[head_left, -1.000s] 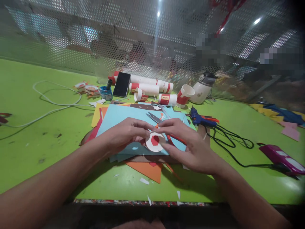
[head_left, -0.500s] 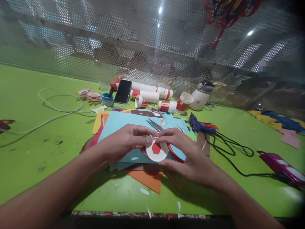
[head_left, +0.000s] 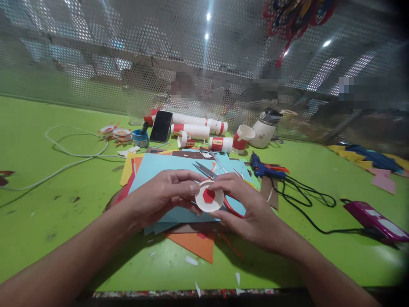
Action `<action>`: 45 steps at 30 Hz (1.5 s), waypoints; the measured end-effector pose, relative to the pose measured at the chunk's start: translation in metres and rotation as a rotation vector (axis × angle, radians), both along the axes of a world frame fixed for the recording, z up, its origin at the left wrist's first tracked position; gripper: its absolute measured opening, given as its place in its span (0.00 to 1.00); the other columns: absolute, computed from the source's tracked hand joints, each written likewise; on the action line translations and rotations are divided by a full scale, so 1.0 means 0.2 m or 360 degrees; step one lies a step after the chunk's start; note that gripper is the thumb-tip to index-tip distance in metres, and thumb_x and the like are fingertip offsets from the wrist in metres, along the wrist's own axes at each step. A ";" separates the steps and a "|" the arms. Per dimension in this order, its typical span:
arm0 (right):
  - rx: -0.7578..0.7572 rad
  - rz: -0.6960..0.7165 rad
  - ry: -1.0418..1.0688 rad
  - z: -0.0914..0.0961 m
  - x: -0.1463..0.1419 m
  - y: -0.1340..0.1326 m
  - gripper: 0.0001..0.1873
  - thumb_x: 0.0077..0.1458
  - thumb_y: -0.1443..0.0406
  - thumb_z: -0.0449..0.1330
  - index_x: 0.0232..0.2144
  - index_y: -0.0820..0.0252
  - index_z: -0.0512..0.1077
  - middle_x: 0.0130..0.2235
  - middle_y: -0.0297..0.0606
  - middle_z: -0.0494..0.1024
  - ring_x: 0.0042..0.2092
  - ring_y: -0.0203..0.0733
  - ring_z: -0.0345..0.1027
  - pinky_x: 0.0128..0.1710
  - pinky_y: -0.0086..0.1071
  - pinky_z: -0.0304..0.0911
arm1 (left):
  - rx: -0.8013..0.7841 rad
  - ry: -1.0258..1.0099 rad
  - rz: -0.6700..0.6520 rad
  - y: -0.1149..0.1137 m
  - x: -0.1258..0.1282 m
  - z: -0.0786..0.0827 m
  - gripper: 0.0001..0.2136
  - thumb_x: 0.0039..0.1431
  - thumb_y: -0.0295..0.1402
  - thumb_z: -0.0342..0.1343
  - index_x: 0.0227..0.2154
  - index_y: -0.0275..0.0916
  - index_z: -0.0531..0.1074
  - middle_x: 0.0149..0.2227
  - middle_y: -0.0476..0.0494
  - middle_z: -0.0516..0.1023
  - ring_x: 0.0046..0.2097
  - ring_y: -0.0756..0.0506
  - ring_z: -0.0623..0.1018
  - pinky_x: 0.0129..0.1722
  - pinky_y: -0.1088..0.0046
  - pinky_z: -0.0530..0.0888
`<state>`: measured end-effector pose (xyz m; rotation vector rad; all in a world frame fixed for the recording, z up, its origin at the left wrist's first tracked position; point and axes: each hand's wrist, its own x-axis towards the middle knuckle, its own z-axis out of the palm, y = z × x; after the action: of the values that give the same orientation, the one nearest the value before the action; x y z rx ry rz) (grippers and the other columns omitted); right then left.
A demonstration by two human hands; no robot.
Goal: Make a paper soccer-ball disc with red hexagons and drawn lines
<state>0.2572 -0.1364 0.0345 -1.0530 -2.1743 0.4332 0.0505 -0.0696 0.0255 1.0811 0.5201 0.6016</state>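
A round white paper cup base with a raised rim and a red many-sided paper piece on its face is held between both hands. My left hand grips its left edge, thumb near the top. My right hand has its thumb at the lower right rim, while its index fingertip rests on the red piece. Underneath lie sheets of light blue paper. Just beyond the fingers are the blades of scissors, their red handle partly covered by my right hand.
Behind the paper stand a phone, a blue paint jar, several red-and-white paper rolls, a paper cup and a white bottle. A blue glue gun trails a black cord to a purple power strip.
My right index fingertip has moved from the cup base's top edge down onto the red piece. The cup base has tilted a little, and the view has shifted slightly.
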 end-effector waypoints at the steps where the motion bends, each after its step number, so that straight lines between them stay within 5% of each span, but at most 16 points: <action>1: 0.0004 0.0001 0.0000 0.00 0.00 0.00 0.18 0.55 0.74 0.60 0.48 0.62 0.67 0.47 0.43 0.70 0.51 0.41 0.62 0.52 0.36 0.60 | -0.0002 0.0014 0.0013 0.00 0.00 0.00 0.09 0.56 0.29 0.60 0.40 0.33 0.77 0.34 0.40 0.79 0.33 0.47 0.78 0.34 0.70 0.78; 33: -0.0018 -0.0011 0.0011 0.00 -0.01 -0.02 0.17 0.55 0.73 0.60 0.48 0.59 0.66 0.46 0.40 0.70 0.49 0.40 0.63 0.49 0.36 0.62 | -0.0010 0.0060 0.0069 -0.01 0.01 0.02 0.07 0.56 0.28 0.60 0.37 0.33 0.78 0.29 0.42 0.80 0.28 0.50 0.77 0.31 0.75 0.78; 40: -0.0359 -0.0108 0.0223 -0.01 0.02 -0.04 0.30 0.57 0.66 0.61 0.60 0.50 0.56 0.54 0.39 0.66 0.51 0.43 0.66 0.52 0.41 0.65 | -0.0001 0.0110 0.0123 -0.01 0.01 0.03 0.07 0.55 0.29 0.61 0.36 0.32 0.78 0.33 0.40 0.80 0.31 0.48 0.77 0.31 0.72 0.77; 45: -0.0605 -0.0113 0.0426 0.00 0.02 -0.03 0.27 0.60 0.66 0.56 0.59 0.50 0.55 0.49 0.41 0.68 0.46 0.43 0.69 0.45 0.41 0.68 | 0.0075 0.0121 0.0110 -0.01 0.01 0.01 0.09 0.55 0.32 0.62 0.38 0.34 0.78 0.34 0.40 0.80 0.32 0.46 0.78 0.34 0.68 0.77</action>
<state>0.2610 -0.1417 0.0351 -1.1908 -1.8517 0.9256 0.0529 -0.0712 0.0275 1.1375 0.6141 0.6380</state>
